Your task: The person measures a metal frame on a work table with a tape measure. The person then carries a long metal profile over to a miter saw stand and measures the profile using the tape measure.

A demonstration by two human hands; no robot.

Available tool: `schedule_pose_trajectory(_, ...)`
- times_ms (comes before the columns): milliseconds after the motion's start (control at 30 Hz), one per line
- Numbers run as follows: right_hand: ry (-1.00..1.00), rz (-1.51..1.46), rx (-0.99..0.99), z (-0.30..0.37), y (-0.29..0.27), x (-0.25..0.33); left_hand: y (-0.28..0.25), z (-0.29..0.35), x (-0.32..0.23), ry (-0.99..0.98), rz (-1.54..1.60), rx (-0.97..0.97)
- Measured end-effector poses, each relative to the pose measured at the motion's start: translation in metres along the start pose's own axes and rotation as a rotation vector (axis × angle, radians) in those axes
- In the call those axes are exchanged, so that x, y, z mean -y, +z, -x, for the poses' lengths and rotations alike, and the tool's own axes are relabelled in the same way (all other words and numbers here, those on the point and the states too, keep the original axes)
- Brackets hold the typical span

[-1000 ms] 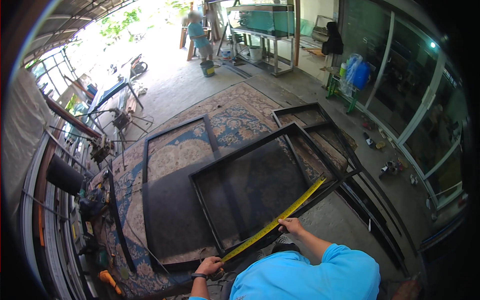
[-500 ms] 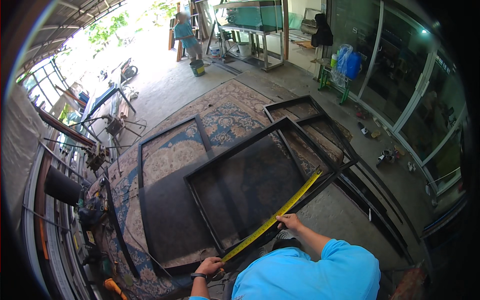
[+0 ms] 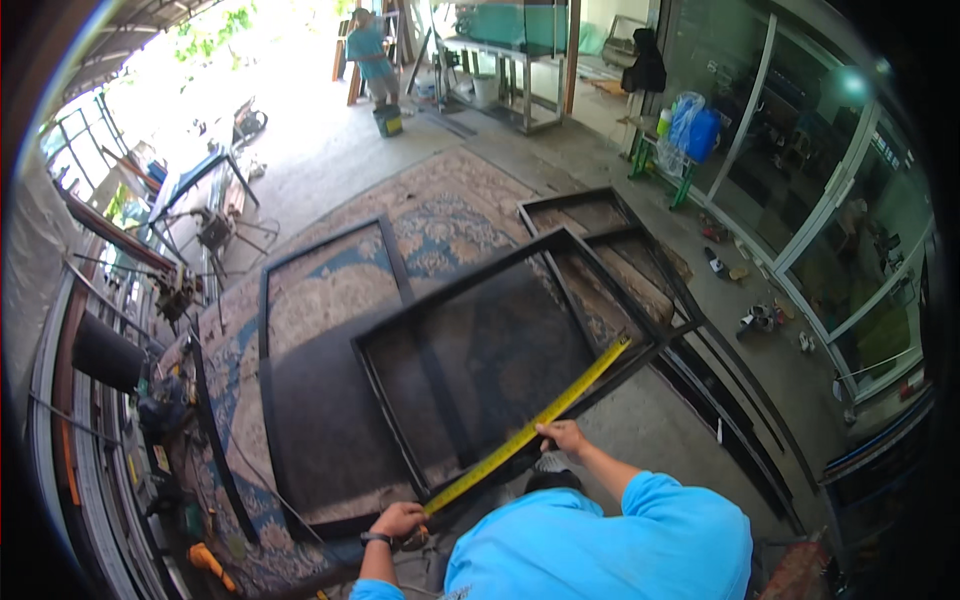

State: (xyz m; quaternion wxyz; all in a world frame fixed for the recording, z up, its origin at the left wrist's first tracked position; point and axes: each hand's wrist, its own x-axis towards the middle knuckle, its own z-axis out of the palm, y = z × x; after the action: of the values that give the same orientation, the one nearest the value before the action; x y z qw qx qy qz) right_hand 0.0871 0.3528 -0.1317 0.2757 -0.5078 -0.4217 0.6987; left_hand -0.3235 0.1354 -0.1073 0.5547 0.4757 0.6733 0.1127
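A yellow tape measure [image 3: 500,452] is stretched along the near side of a dark metal frame [image 3: 383,405], its far end close to the frame's right corner. At the tape's near-left end, my left hand [image 3: 400,519] is closed on it, a dark band round the wrist. My right hand [image 3: 562,436] pinches the tape's lower edge about midway. A dark mesh-like sheet seems to fill much of the frame's inside. Under it, farther left, lies a second dark frame [image 3: 264,310], overlapping the first. My fingertips are too small to make out fully.
A patterned carpet [image 3: 450,180] lies beneath the frames. More dark frames [image 3: 570,200] and long bars [image 3: 720,420] lie to the right. Metal profiles [image 3: 75,400] and tools line the left. Sliding glass doors [image 3: 800,150] stand at right. Another person [image 3: 366,60] stands far back by a bucket [image 3: 387,121].
The whole view has shifted slightly, so things sit a little farther left. Both hands keep their hold on the tape, which stays in place along the frame.
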Motion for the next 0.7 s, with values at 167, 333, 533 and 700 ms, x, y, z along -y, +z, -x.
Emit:
schedule_pose_trajectory(167, 0.088, -0.030, -0.010, -0.004, -0.001, 0.003, -0.009, 0.000, -0.012, -0.172, 0.037, 0.102)
schedule_pose_trajectory(333, 0.087, -0.106, 0.003, 0.000, 0.002, 0.003, -0.003, 0.003, -0.004, -0.076, 0.028, 0.037)
schedule_pose_trajectory(533, 0.093, 0.022, 0.005, 0.002, 0.000, 0.009, -0.001, 0.002, -0.003, -0.085, 0.008, 0.030)
schedule_pose_trajectory(700, 0.117, 0.064, -0.005, 0.011, 0.003, 0.018, -0.001, 0.000, 0.000, -0.082, 0.014, 0.044)
